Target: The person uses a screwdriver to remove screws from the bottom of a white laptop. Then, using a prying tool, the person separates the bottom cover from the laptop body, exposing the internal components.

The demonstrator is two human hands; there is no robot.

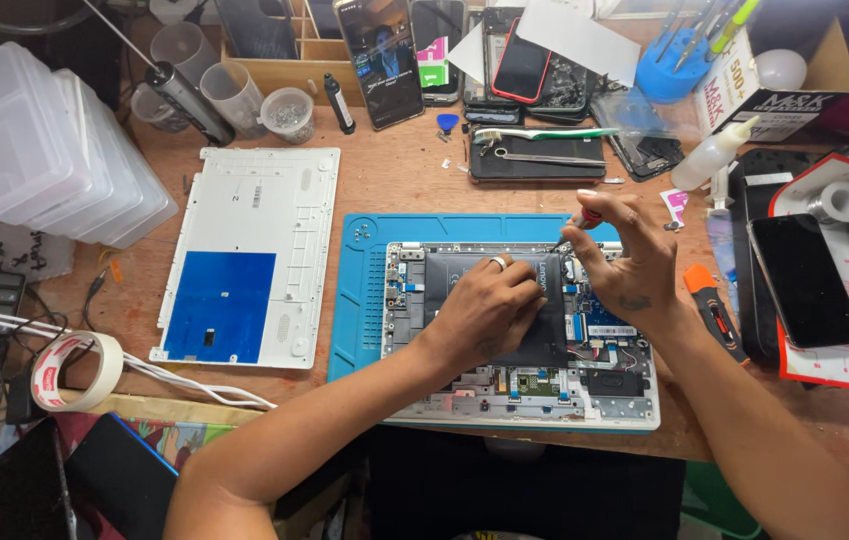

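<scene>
Screwdriver at the battery's upper edge, opened laptop (523,400) on the blue mat (365,290).

The left hand (485,310) pressed flat on the black battery (505,300); the right hand (625,260) pinched a red-handled screwdriver (585,217) at one o'clock of it. A slipped tip could have gouged the battery or board — loose screws (363,230) at ten o'clock might have scattered across the counter (385,170).

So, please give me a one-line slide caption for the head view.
Left hand steadies black battery in opened laptop; right hand applies small screwdriver.
</scene>
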